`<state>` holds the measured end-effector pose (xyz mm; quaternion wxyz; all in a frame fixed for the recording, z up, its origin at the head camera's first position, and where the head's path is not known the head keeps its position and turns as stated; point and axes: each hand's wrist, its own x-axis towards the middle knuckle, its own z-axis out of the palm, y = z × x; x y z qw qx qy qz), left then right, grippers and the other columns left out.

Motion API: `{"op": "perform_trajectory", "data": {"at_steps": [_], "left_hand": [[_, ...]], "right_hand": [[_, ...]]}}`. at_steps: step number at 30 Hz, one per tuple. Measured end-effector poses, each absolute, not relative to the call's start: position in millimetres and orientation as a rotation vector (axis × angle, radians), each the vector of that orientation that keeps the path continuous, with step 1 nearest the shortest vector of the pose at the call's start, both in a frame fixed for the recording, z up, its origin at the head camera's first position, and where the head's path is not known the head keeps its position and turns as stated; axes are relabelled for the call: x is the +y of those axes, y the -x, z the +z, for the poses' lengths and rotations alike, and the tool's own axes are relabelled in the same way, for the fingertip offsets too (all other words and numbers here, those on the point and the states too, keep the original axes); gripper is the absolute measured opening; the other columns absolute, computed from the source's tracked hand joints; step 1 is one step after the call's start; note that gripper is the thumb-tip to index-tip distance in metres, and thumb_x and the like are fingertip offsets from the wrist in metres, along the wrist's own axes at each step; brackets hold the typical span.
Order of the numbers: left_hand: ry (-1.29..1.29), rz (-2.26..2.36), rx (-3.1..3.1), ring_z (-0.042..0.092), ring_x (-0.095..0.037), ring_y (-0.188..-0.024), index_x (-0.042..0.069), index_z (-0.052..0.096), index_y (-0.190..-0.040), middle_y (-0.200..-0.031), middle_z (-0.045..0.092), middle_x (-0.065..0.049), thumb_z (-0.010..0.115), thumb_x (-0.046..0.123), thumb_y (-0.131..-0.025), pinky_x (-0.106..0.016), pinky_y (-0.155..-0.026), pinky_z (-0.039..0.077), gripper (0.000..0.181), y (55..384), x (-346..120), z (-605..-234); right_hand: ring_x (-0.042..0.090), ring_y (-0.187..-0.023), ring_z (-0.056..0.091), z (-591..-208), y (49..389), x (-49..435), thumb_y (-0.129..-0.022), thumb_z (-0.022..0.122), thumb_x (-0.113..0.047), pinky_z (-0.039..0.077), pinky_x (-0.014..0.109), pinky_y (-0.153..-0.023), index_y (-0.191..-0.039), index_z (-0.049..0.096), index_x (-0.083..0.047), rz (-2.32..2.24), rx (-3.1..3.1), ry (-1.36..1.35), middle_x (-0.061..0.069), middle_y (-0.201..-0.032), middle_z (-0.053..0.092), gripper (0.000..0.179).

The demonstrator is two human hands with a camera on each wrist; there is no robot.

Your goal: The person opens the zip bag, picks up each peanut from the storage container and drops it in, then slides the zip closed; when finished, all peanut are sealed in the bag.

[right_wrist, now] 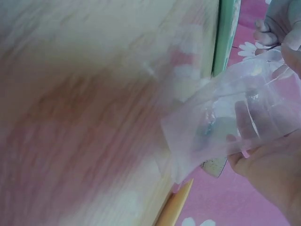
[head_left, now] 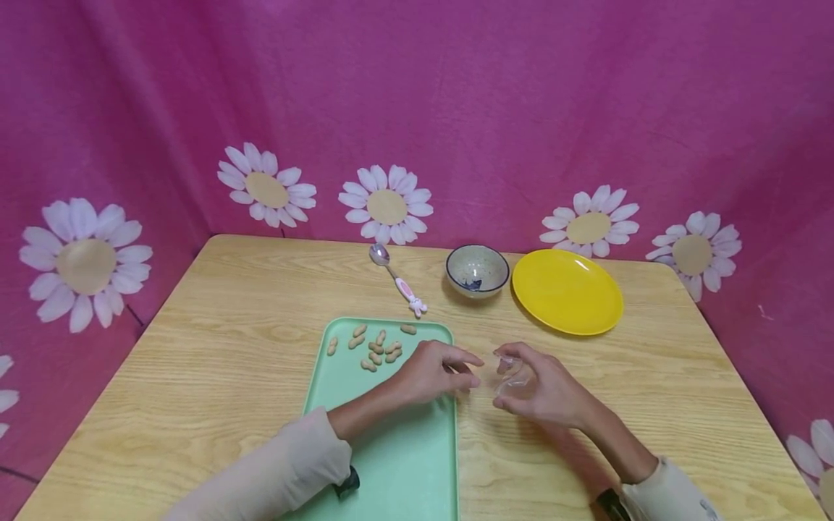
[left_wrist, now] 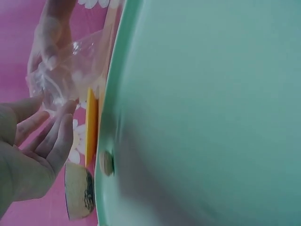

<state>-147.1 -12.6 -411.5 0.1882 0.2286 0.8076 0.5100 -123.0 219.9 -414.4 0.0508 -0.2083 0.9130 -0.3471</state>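
My right hand (head_left: pixel 550 387) grips a clear plastic bag (head_left: pixel 515 378) above the table, to the right of the green tray. Seen from the right wrist, the bag (right_wrist: pixel 211 117) is thin and see-through, and hangs down from the fingers. My left hand (head_left: pixel 436 373) is over the tray's right edge, its fingers loosely bent and pointing toward the bag, with nothing held. Several unshelled peanuts (head_left: pixel 376 348) lie on the far part of the green tray (head_left: pixel 417 463); one peanut (left_wrist: pixel 107 163) shows near the rim in the left wrist view.
Behind the tray lies a spoon (head_left: pixel 405 289) with a pink and white rabbit handle. A speckled bowl (head_left: pixel 477 271) with a dark rim stands beside a yellow plate (head_left: pixel 567 291) at the table's back. A pink curtain (head_left: pixel 456 108) with daisies surrounds the wooden table (head_left: pixel 215 347).
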Motion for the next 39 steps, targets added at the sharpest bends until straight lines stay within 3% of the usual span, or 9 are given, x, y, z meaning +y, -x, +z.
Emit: {"op": "perform_trajectory", "data": {"at_steps": [9,20,24,31,39], "left_hand": [[-0.570,1.445,2.397,0.063,-0.009,-0.084,0.007,0.069,-0.112,-0.091,0.072,0.001,0.072,0.021,-0.084,-0.024,-0.077,0.051,0.031,164,-54,-406],[-0.242,1.417,2.661,0.063,-0.017,-0.087,0.004,0.070,-0.105,-0.094,0.070,-0.006,0.070,0.013,-0.085,-0.029,-0.073,0.052,0.022,186,-114,-413],[-0.193,1.353,2.774,0.061,-0.019,-0.081,0.000,0.069,-0.099,-0.088,0.069,-0.010,0.069,0.007,-0.084,-0.029,-0.070,0.050,0.016,190,-129,-421],[-0.165,1.191,2.877,0.055,-0.018,-0.074,0.002,0.071,-0.087,-0.079,0.067,-0.008,0.072,0.001,-0.080,-0.028,-0.069,0.050,0.007,185,-135,-426],[-0.188,1.119,2.904,0.053,-0.018,-0.073,0.003,0.071,-0.085,-0.076,0.065,-0.006,0.073,0.001,-0.079,-0.028,-0.066,0.046,0.006,181,-133,-430]], "right_hand": [[0.015,-0.096,0.056,-416,123,223,-0.071,0.082,-0.035,0.045,0.041,-0.088,-0.127,0.050,-0.018,-1.046,2.790,0.511,-0.009,-0.098,0.061,0.067],[0.017,-0.099,0.055,-413,127,225,-0.071,0.082,-0.034,0.045,0.043,-0.090,-0.129,0.048,-0.020,-1.070,2.773,0.468,-0.007,-0.101,0.061,0.069],[0.017,-0.100,0.056,-413,127,225,-0.071,0.082,-0.034,0.045,0.043,-0.090,-0.130,0.047,-0.020,-1.084,2.760,0.467,-0.006,-0.102,0.061,0.069],[0.018,-0.102,0.057,-415,130,225,-0.073,0.080,-0.037,0.049,0.047,-0.093,-0.130,0.046,-0.023,-1.091,2.718,0.436,-0.003,-0.107,0.062,0.068],[0.017,-0.101,0.057,-416,130,225,-0.072,0.081,-0.036,0.048,0.047,-0.093,-0.129,0.047,-0.022,-1.104,2.729,0.463,-0.004,-0.105,0.063,0.068]]}}
